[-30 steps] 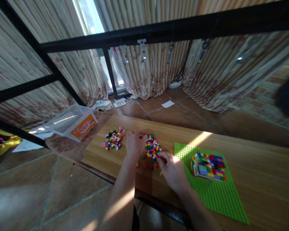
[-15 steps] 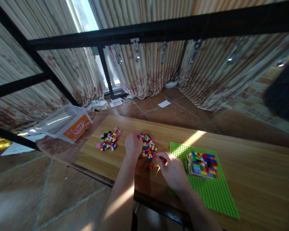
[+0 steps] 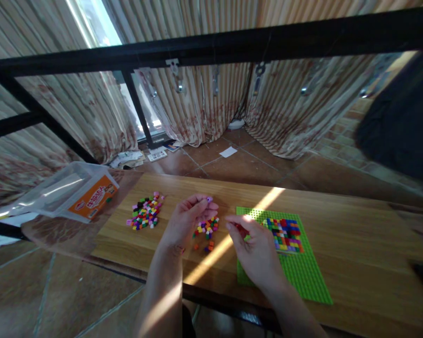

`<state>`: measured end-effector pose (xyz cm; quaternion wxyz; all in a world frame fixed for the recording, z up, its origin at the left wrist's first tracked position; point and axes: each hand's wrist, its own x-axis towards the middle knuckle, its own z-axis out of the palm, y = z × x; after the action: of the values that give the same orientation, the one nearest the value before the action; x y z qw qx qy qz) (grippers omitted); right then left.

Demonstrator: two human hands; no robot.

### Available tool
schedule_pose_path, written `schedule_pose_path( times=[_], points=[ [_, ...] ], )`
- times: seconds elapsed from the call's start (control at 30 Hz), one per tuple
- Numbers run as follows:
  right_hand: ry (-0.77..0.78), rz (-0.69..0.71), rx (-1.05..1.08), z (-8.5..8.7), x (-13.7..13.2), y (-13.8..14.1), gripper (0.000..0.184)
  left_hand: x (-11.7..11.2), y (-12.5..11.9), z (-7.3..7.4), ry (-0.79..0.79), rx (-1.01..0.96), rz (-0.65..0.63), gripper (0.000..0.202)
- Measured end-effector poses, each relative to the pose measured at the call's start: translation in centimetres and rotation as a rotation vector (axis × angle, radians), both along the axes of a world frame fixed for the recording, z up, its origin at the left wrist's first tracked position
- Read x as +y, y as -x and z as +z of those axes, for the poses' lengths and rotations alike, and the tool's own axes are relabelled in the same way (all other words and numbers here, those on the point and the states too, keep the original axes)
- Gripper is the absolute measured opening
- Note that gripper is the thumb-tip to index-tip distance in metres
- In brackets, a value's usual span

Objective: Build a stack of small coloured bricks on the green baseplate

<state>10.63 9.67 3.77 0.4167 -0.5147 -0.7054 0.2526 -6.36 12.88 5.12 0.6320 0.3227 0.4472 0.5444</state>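
Note:
My left hand (image 3: 190, 216) is turned palm partly up over a heap of small coloured toy bricks (image 3: 207, 227). At its fingertips, a small purple brick (image 3: 209, 199) is pinched. My right hand (image 3: 255, 246) hovers between that heap and the green baseplate (image 3: 310, 272), thumb and fingers curled together. Reddish and green bits show between its fingers, but I cannot make out what it holds. A low block built of many-coloured bricks (image 3: 287, 233) stands on the baseplate, partly behind my right hand. A few orange bricks (image 3: 210, 245) lie apart at the near side of the heap.
A second heap of bricks (image 3: 146, 211) lies on the left of the wooden table (image 3: 356, 244). Beyond it stands a clear plastic box (image 3: 74, 188) with an orange label. A black metal bar (image 3: 211, 44) crosses above the table. A dark shape (image 3: 402, 117) is at the right.
The view has shifted toward the right. My left hand has lifted off the heap and turned its palm upward, a purple brick now showing at its fingertips. My right hand stays curled near the baseplate.

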Motion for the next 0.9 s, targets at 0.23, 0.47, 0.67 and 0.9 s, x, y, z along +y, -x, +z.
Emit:
schedule_pose_path(
  times=[0.23, 0.47, 0.67, 0.9],
  points=[
    [-0.097, -0.098, 0.157, 2.4, -0.1, -2.7, 0.015, -0.6, -4.1, 0.2, 0.001, -0.053, -0.114, 0.02],
    [-0.063, 0.001, 0.272, 1.6, 0.6, -4.6, 0.013, -1.0, -7.4, -0.1, -0.093, -0.039, -0.217, 0.022],
    [-0.114, -0.024, 0.278, 1.8, 0.8, -5.8, 0.014, -0.8, -9.8, 0.4, -0.13, -0.005, -0.194, 0.023],
    [-0.154, -0.337, 0.186, 1.5, 2.2, -12.2, 0.012, 0.4, -10.2, -1.4, -0.1, 0.303, -0.01, 0.019]
  ],
)
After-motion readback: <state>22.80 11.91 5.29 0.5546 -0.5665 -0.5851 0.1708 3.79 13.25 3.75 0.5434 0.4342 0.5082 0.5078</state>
